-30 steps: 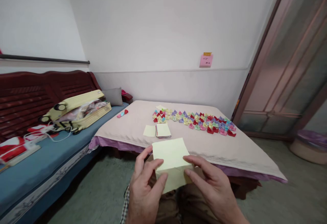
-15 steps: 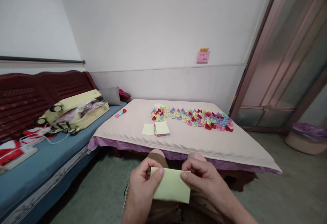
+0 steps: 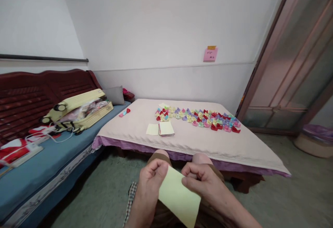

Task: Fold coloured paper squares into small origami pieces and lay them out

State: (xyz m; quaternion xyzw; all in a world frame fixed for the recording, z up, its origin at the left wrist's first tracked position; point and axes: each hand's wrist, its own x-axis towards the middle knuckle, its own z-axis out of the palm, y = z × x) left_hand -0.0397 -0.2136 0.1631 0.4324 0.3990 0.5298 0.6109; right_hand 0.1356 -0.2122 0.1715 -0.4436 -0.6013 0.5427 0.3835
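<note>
A pale yellow sheet of paper [image 3: 180, 197] hangs tilted over my lap, its lower right corner pointing down. My left hand [image 3: 151, 184] pinches its upper left corner between thumb and fingers. On the upper right edge, the thumb and bent fingers of my right hand [image 3: 201, 183] grip the same paper. Beyond my knees, a stack of square paper [image 3: 167, 129] lies on the covered bed, with a single yellow sheet [image 3: 152, 129] beside it on the left. Farther back are many small folded paper pieces [image 3: 200, 117] in several colours.
A few folded pieces [image 3: 125, 113] lie apart on the bed's left. On the blue-covered wooden bench [image 3: 85, 141] rests an open yellow suitcase [image 3: 80, 112] near a grey cushion [image 3: 114, 95]. A pink note [image 3: 210, 54] is taped to the wall. A lined bin [image 3: 314, 141] stands right.
The paper has turned from nearly level to tilted, with its right side lower, and more of its surface shows. Both hands keep hold of it. The view has shifted slightly.
</note>
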